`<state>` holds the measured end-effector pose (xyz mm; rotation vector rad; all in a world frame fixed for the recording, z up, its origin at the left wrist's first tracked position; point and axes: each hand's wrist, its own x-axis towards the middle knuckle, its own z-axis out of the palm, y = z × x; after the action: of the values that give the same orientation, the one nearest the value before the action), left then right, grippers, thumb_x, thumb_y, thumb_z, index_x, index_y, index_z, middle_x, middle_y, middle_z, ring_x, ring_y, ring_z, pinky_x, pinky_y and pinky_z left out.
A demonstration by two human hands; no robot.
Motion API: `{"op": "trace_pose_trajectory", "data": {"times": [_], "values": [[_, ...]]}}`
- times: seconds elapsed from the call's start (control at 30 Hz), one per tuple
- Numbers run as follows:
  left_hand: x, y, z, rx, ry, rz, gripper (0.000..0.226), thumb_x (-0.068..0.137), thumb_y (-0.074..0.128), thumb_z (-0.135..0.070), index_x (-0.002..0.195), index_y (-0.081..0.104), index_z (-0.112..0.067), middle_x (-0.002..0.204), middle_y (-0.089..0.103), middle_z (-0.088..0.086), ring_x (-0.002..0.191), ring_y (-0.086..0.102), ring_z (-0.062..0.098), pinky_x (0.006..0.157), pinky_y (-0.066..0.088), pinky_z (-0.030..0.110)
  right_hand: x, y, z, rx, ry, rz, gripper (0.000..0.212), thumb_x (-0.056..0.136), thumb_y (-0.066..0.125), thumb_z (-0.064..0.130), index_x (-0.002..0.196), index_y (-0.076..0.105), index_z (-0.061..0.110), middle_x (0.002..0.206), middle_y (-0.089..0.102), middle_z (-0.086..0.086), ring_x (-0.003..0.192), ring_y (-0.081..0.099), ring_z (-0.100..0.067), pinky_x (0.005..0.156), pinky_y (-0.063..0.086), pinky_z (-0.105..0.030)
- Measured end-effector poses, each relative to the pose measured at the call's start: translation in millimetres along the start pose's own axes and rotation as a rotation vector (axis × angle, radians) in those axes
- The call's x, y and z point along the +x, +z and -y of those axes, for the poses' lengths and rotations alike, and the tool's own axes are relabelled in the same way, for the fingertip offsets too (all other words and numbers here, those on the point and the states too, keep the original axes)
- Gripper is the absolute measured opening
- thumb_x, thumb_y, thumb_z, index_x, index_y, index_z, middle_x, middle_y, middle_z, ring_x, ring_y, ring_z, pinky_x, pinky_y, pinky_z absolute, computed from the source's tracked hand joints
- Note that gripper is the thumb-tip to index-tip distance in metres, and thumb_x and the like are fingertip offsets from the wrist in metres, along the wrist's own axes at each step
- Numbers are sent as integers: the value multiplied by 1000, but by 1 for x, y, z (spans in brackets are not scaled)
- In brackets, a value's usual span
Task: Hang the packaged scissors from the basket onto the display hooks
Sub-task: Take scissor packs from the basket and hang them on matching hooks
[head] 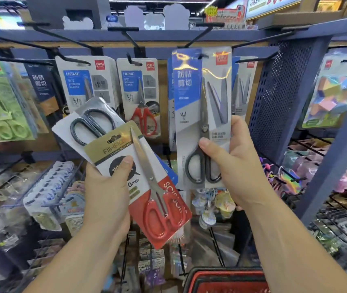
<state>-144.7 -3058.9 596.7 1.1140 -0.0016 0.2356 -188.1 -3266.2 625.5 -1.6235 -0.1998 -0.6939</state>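
My left hand (107, 193) grips a fan of scissor packs: a gold, white and red pack with red-handled scissors (147, 182) in front, and a white pack with black-handled scissors (90, 125) behind it. My right hand (234, 163) holds a tall blue-and-grey pack of black-handled scissors (202, 115) upright by its lower part, thumb on the front. The top of that pack is up at a black display hook (202, 35); whether its hole is on the hook I cannot tell. The red basket (223, 280) shows at the bottom edge.
More hooks carry hanging scissor packs: red-handled ones (141, 96) in the middle, blue-label packs (81, 81) to their left, green ones (5, 102) at far left. A blue perforated upright (278, 98) stands right of the hooks. Lower wire racks hold small stationery.
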Motion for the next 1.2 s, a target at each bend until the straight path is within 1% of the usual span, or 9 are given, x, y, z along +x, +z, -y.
{"op": "trace_pose_trajectory", "data": {"times": [0.13,0.3,0.4,0.57,0.7,0.9,1.03,1.1,1.2], "values": [[2,-1,-5,-12,15,52,36,101,68,-9,135,58,-14,119,77,8,100,78,27,81,64,51,13,6,-2,-42,10,-21,39,86,75,41,115,51,29,123,65,-4,121,62,-29,112,43,-63],[3,-3,-9,-52,-1,64,38,102,66,-7,138,57,-12,118,78,8,93,78,22,72,65,41,19,10,-15,8,50,-48,28,92,72,24,115,57,30,119,73,3,115,69,-20,110,49,-55],[3,-3,-11,-63,-11,74,35,102,66,-7,135,58,-14,118,78,7,91,78,20,68,64,37,32,12,-21,-44,87,-61,30,89,73,37,114,56,38,124,70,3,118,67,-20,110,49,-54],[2,-6,-14,-72,-34,90,30,102,65,-8,130,59,-18,111,79,2,86,79,18,64,63,36,59,21,-29,-310,106,-111,32,103,61,34,125,42,21,112,65,-2,105,62,-25,84,47,-39],[-1,-10,-16,-62,-31,124,27,102,64,-8,125,62,-22,108,80,0,90,79,19,66,64,36,72,25,-42,-492,167,-98,40,105,55,39,131,36,16,115,62,-10,104,59,-33,79,45,-40],[-4,-18,-19,-71,-39,148,34,102,63,-10,135,62,-18,120,78,5,103,78,25,75,65,40,32,23,-33,-563,68,-321,61,98,63,48,148,41,23,140,47,-2,130,48,-22,110,40,-39],[-6,-27,-18,-115,-73,129,34,103,61,-11,137,62,-14,124,76,10,107,76,31,75,65,41,-41,44,-10,-309,136,69,74,66,74,71,131,46,51,131,53,19,120,55,-2,99,53,-38],[-9,-33,-17,-136,-100,88,32,104,60,-12,135,63,-14,116,78,8,98,78,28,67,64,37,-70,59,-7,-348,215,320,96,57,87,67,139,36,63,135,49,31,122,55,4,99,54,-34],[-15,-43,-18,-152,-122,9,31,102,64,-12,133,59,-13,98,78,3,79,79,20,55,60,33,-91,71,-14,-333,271,384,107,67,94,48,145,25,72,137,57,27,117,65,1,100,57,-34]]}}
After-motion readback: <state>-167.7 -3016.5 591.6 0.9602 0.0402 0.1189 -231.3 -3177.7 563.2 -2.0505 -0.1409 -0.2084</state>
